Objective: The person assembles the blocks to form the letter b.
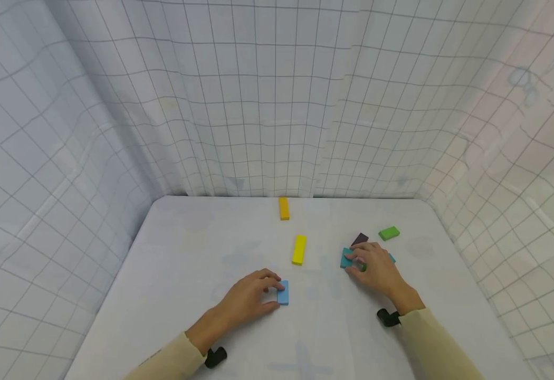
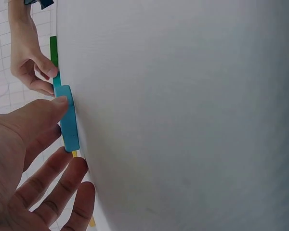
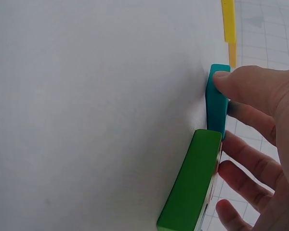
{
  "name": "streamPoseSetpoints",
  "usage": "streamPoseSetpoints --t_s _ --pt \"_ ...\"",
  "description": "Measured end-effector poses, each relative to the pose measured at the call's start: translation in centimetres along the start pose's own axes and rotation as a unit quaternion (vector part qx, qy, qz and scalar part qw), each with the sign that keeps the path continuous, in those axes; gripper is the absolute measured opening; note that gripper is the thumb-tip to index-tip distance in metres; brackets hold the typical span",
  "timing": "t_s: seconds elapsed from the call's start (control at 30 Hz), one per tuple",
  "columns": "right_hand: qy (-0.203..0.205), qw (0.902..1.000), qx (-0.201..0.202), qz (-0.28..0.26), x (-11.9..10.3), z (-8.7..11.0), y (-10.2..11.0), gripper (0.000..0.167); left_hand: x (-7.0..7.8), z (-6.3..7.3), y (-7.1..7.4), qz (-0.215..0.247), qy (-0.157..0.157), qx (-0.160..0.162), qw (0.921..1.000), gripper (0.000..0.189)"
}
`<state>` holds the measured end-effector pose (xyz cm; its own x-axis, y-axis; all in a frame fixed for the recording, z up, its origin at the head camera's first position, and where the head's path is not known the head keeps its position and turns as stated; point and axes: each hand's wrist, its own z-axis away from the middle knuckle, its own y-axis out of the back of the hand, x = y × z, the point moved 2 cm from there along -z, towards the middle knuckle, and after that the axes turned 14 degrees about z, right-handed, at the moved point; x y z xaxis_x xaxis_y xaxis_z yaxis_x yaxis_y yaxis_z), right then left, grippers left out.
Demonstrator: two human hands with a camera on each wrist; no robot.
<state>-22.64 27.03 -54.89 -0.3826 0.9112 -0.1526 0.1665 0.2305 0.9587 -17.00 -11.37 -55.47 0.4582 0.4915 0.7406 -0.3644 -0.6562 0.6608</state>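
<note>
White grid-lined cloth [image 1: 229, 100] walls in the white table [image 1: 182, 264] on three sides. From the head, the left hand [image 1: 250, 296] pinches the blue block [image 1: 283, 297] between thumb and fingers, near the table's middle. From that block, the orange block [image 1: 284, 209] lies at 12 o'clock, the yellow block [image 1: 298, 250] at 1, and the teal block [image 1: 345, 258] at 2, pinched by the right hand [image 1: 376, 267]. From the teal block, the dark block [image 1: 360, 239] is at 1 o'clock, the light green block [image 1: 389, 233] at 2, and the dark green block [image 1: 364, 267], partly hidden, at 4.

At the left wrist, the thumb presses the blue block's near face; the lower fingers spread apart. The right hand is at 11 o'clock from it.

At the right wrist, the thumb lies on the teal block's upper end; the dark green block sits at about 7 o'clock from it, whether touching I cannot tell.
</note>
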Motion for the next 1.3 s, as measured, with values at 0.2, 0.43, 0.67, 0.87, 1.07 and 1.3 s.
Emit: streamPoseSetpoints --t_s 0.2,0.43,0.67,0.87,1.07,1.3 --pt "0.001 1.0 0.003 0.004 0.12 -0.04 -0.15 0.029 0.19 0.16 -0.06 0.002 0.01 0.011 0.9999 0.028" --pt "-0.006 1.0 0.0 -0.005 0.3 0.1 -0.36 0.027 0.29 0.33 -0.32 -0.001 0.019 0.018 0.9997 0.027" --pt "-0.006 0.9999 0.007 -0.006 0.28 0.21 -0.52 0.028 0.18 0.43 -0.45 0.002 0.023 0.025 0.9994 0.026" --pt "-0.009 0.9999 0.009 -0.007 0.46 0.18 -0.45 0.029 0.28 0.33 -0.28 0.004 0.03 0.027 0.9992 0.025" --pt "0.0 0.9995 0.028 -0.013 0.67 0.27 -0.73 0.03 0.36 0.39 -0.18 -0.002 0.022 0.035 0.9992 0.025" --pt "0.036 0.9965 0.075 -0.011 0.19 0.15 -0.7 0.032 0.24 0.39 -0.18 -0.009 0.018 0.03 0.9993 0.025"
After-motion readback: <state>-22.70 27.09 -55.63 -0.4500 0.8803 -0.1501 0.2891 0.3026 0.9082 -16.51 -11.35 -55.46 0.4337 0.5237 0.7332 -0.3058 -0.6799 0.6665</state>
